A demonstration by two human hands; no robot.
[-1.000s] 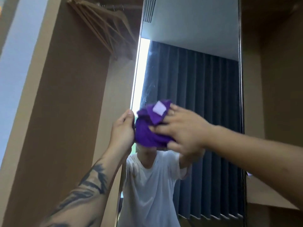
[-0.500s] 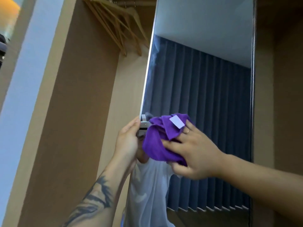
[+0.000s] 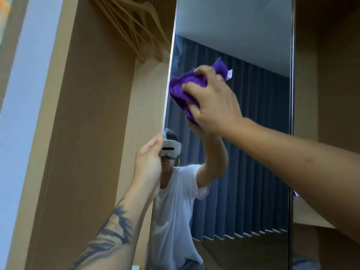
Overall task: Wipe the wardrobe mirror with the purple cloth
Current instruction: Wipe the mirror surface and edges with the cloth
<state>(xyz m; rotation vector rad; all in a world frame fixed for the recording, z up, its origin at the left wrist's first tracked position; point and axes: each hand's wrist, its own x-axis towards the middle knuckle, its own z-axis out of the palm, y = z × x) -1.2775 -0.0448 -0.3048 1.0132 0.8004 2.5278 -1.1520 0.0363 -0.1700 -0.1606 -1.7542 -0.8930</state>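
Purple cloth (image 3: 185,88) is higher up the mirror (image 3: 253,133) now, right hand (image 3: 212,106) bunching it; left hand (image 3: 149,164) grips the mirror's edge.

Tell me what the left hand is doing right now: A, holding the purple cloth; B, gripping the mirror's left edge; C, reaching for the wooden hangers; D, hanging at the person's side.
B: the left hand grips the mirror at its left edge, while the right hand holds the purple cloth.

Right hand (image 3: 212,102) raised, fingers curled, gripping the purple cloth (image 3: 181,90); left hand (image 3: 149,162) lower, fingers wrapped round the mirror (image 3: 243,123) edge.
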